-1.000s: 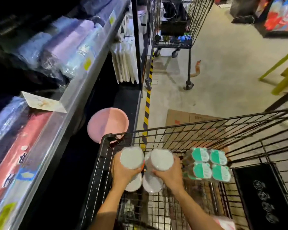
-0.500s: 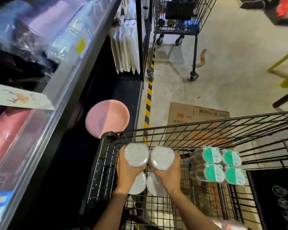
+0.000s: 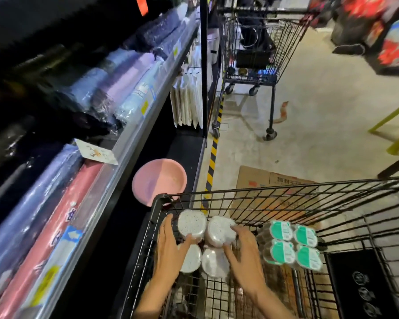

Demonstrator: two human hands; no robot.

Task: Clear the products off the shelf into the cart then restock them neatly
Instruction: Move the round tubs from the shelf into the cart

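Inside the black wire cart (image 3: 158, 204), the left hand (image 3: 171, 249) and right hand (image 3: 245, 254) rest with loosely spread fingers against a block of four white speckled tubs (image 3: 203, 242), which sits between them, neither hand clearly gripping. Just right of the right hand lies a pack of green-lidded containers (image 3: 293, 245); ahead of the left hand, a pink plate (image 3: 158, 180) sits under the shelf (image 3: 129, 143).

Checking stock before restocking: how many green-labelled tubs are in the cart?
4, in a two-by-two block at the cart's right side: top left, top right, bottom left, bottom right. More could be hidden underneath.
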